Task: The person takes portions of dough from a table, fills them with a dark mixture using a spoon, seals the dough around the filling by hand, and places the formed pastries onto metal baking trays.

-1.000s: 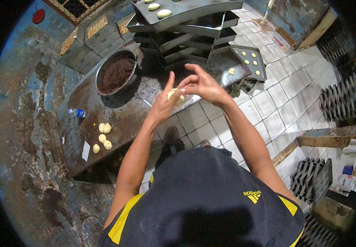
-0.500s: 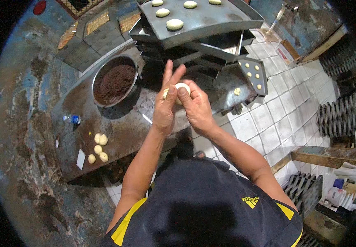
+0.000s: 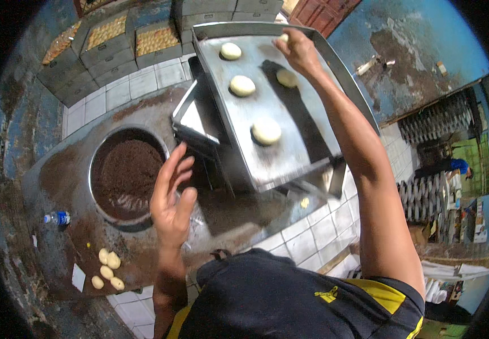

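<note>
My right hand point(image 3: 301, 52) reaches over the far part of a raised metal baking tray point(image 3: 267, 104). Its fingers are closed round a pale dough ball point(image 3: 284, 38), partly hidden by them. Several round dough pieces rest apart on the tray, the nearest dough ball point(image 3: 266, 131) close to its front edge. My left hand point(image 3: 171, 200) is open with fingers spread, holding nothing, beside a metal bowl point(image 3: 92, 183) of dark brown crumbly filling point(image 3: 128, 169). A small group of dough balls point(image 3: 106, 272) lies at the table's near left.
A white scraper-like card point(image 3: 78, 278) and a small bottle with a blue label point(image 3: 58, 218) lie on the worn table point(image 3: 58, 248). Stacked metal boxes point(image 3: 157, 42) of small pale pieces stand behind. At the far right are dark metal racks point(image 3: 422, 198) and a person in blue point(image 3: 459, 165).
My hands have parted from round the dough ball. The right has carried it forward over the tray; the left has moved left and opened. The view has shifted toward the tray.
</note>
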Motion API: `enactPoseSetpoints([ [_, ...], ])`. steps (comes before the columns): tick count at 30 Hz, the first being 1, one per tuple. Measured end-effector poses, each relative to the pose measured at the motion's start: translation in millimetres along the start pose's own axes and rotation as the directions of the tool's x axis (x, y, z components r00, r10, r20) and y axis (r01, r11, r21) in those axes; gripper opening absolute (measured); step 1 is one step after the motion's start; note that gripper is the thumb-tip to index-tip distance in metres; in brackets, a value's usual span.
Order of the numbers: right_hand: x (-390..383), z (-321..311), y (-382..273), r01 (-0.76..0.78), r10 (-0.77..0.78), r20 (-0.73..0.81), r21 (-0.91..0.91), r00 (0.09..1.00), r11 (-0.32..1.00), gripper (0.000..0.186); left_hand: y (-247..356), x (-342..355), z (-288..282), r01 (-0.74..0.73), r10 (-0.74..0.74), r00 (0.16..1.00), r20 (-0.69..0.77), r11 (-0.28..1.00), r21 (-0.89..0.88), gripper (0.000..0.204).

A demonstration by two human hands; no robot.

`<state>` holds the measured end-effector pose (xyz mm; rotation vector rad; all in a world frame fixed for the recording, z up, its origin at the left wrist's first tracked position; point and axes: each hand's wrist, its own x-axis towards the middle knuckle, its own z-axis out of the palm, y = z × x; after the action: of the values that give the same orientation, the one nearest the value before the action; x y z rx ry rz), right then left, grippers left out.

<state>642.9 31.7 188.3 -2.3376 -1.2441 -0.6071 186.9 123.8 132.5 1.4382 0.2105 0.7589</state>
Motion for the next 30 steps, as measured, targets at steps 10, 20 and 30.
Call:
enactPoseSetpoints([
  [10,14,86,29,0.181,-0.221,0.375,0.139,0.900,0.974,0.054,-73,-20,-119,0.188,-0.125,0.976,-0.178,0.898,0.399,0.053],
  [20,74,50,69,-0.294,-0.025,0.676,0.353,0.736,0.888,0.080,-32,-39,-84,0.214,-0.140,0.958,-0.251,0.930,0.299,0.054],
  [30,133,-82,-149,0.138,-0.384,0.555,0.433,0.737,0.891,0.065,11,-216,-70,0.400,-0.170,0.839,-0.517,0.837,0.373,0.047],
])
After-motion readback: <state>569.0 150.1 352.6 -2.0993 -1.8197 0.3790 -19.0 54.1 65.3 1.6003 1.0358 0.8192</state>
